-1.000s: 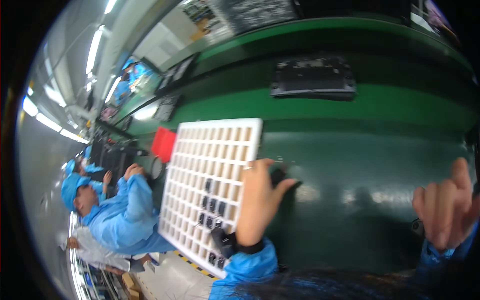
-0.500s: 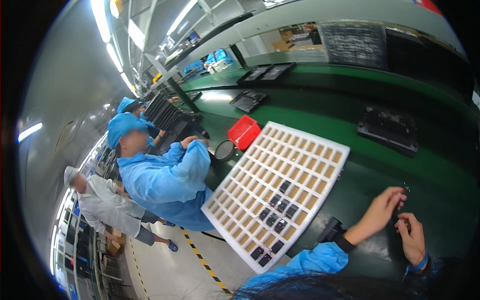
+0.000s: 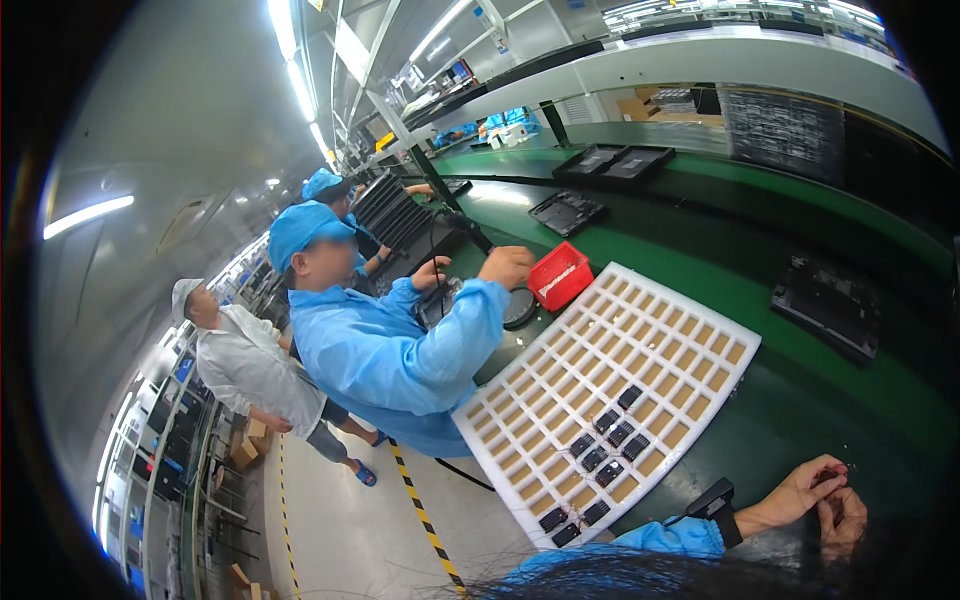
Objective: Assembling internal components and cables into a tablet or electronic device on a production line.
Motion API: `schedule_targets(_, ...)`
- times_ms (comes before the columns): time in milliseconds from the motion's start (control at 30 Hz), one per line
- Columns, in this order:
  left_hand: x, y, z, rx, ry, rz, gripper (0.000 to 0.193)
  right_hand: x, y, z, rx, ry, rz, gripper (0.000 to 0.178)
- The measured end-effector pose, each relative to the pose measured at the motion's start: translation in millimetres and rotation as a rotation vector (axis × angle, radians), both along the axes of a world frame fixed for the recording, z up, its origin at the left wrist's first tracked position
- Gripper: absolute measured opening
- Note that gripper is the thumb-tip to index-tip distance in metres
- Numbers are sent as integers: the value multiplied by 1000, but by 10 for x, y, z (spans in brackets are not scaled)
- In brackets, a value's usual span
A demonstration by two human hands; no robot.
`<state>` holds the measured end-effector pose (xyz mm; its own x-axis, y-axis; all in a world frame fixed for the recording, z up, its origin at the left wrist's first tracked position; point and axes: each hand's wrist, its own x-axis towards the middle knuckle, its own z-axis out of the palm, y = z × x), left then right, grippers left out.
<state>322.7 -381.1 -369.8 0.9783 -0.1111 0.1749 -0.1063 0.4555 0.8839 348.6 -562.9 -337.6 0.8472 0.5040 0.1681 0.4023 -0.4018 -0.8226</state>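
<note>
At the lower right, my left hand (image 3: 798,493) is closed in a pinch, with a small dark, reddish thing just showing at its fingertips. My right hand (image 3: 843,518) is beside it, fingers curled together; whatever it may hold is hidden. Both hands are just over the green bench. To their left lies a white foam tray (image 3: 745,345) with rows of rectangular pockets. Several small black modules (image 3: 619,432) with thin wires sit in pockets at its near right part and near corner. A black strap with a boxy piece (image 3: 712,500) is around my left wrist.
A red bin (image 3: 560,275) and a round dark dish (image 3: 520,307) stand beyond the tray. Black device housings (image 3: 825,305) and flat black trays (image 3: 615,163) lie farther back. A co-worker in blue (image 3: 385,340) works at the left, another person in white (image 3: 255,355) behind.
The view has swung, shifting the scene rightward. My hands have come closer together, and my left fingertips now pinch something small. The co-worker's arm has stretched out toward the red bin.
</note>
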Motion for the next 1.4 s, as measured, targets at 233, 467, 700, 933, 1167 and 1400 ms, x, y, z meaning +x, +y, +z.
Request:
schedule_targets(233, -31, 44, 111, -10, 123, 53, 25, -207, 71, 228, -137, -217, 8, 9)
schedule_targets(467, -85, 53, 228, -43, 108, 47, 25, -283, 95, 381, -111, -84, -48, 8)
schedule_targets(700, -106, 79, 235, -50, 72, -7, 23, -306, 102, 396, -163, -278, -9, 19)
schedule_targets(933, -103, 73, 286, -9, 99, 50, 20, -274, 60, 260, -244, -387, 29, 20)
schedule_targets(1167, -58, 86, 178, 19, 59, -28, 18, -154, 2, -102, -20, -199, -48, 11)
schedule_targets(1400, -113, 71, 262, 74, 85, 49, 22, -190, -1, 53, -122, -216, -76, 12)
